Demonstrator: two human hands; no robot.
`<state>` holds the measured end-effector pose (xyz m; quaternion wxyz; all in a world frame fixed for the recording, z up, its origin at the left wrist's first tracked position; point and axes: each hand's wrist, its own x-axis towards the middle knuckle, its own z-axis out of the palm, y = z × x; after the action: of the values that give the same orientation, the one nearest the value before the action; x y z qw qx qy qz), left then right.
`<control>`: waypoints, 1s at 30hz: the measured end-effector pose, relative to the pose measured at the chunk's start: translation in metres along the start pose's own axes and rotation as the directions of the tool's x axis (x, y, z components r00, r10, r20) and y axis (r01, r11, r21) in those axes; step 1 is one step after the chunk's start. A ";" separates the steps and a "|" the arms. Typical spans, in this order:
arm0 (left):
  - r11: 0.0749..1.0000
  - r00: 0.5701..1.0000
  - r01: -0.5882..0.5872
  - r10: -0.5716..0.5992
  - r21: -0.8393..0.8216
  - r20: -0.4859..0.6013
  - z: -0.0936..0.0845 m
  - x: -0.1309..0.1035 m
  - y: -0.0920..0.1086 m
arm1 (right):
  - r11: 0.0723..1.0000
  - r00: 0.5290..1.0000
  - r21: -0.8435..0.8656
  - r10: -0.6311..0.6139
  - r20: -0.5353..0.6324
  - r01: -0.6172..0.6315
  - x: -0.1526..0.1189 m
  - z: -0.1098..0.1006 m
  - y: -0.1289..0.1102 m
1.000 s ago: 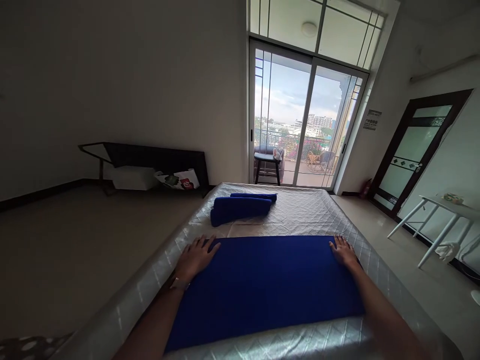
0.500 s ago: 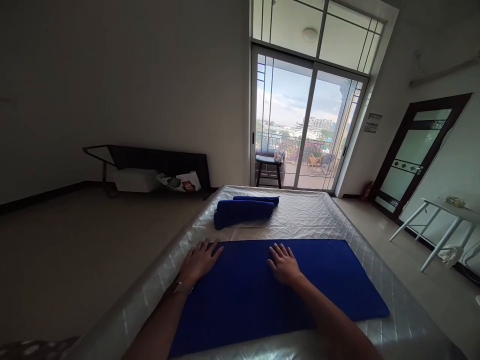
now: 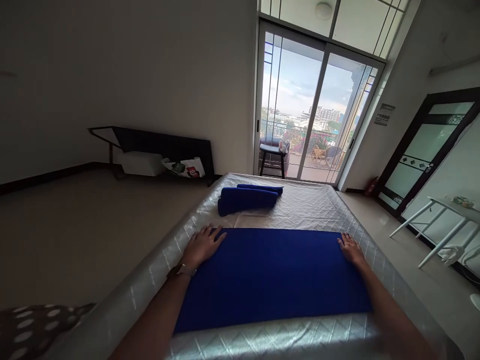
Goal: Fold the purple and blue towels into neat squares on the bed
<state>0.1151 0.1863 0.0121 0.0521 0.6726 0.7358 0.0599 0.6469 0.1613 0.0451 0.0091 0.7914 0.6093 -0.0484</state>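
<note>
A flat blue cloth (image 3: pixel 277 275) lies spread over the silvery table cover (image 3: pixel 307 207) in front of me. My left hand (image 3: pixel 202 246) rests palm down on its far left corner, fingers stretched out. At the far right corner, my right hand (image 3: pixel 351 250) also lies flat with its fingers spread. Neither hand grips anything. Beyond the spread cloth sits a folded blue cloth bundle (image 3: pixel 247 198); whether it is one piece or several I cannot tell.
A dark low rack (image 3: pixel 161 145) with a white box (image 3: pixel 141 164) and a printed bag (image 3: pixel 183 167) stands by the left wall. Behind the table are glass sliding doors (image 3: pixel 292 110) and a stool (image 3: pixel 272 155). A white table (image 3: pixel 457 207) stands right. Brown polka-dot fabric (image 3: pixel 33 327) shows at lower left.
My right hand has slid from the middle of the blue cloth to its far right corner. The left hand stays at the left corner. The camera view has shifted slightly.
</note>
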 end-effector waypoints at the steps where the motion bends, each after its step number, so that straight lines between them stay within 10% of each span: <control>1: 1.000 1.000 0.001 -0.001 0.004 -0.001 0.000 0.000 0.001 | 1.000 1.000 -0.006 0.016 -0.006 -0.016 0.004 0.003 0.006; 11: 0.999 0.998 0.024 -0.026 -0.040 -0.061 0.018 0.009 -0.010 | 0.998 0.998 -0.045 0.054 0.034 -0.052 -0.005 -0.022 -0.024; 16: 0.998 0.996 0.020 -0.025 -0.051 -0.091 0.020 0.007 -0.011 | 0.986 0.985 -0.018 -0.169 -0.023 0.168 -0.023 -0.020 -0.112; 22: 0.998 0.997 0.022 -0.026 -0.052 -0.079 0.017 0.005 -0.011 | 0.856 0.864 0.132 -0.503 -0.007 0.499 -0.054 0.020 -0.219; 26: 0.998 0.998 0.027 -0.030 -0.048 -0.054 0.013 0.003 -0.010 | 0.873 0.879 0.126 -0.476 0.017 0.471 -0.053 0.025 -0.206; 30: 0.999 0.996 0.031 -0.032 -0.014 -0.081 0.012 0.002 -0.007 | 0.947 0.948 0.047 -0.318 0.021 0.317 -0.033 0.010 -0.128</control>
<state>0.1095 0.1877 -0.0008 0.0274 0.6577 0.7473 0.0908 0.5141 0.1617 0.0439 -0.0074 0.6822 0.7275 -0.0733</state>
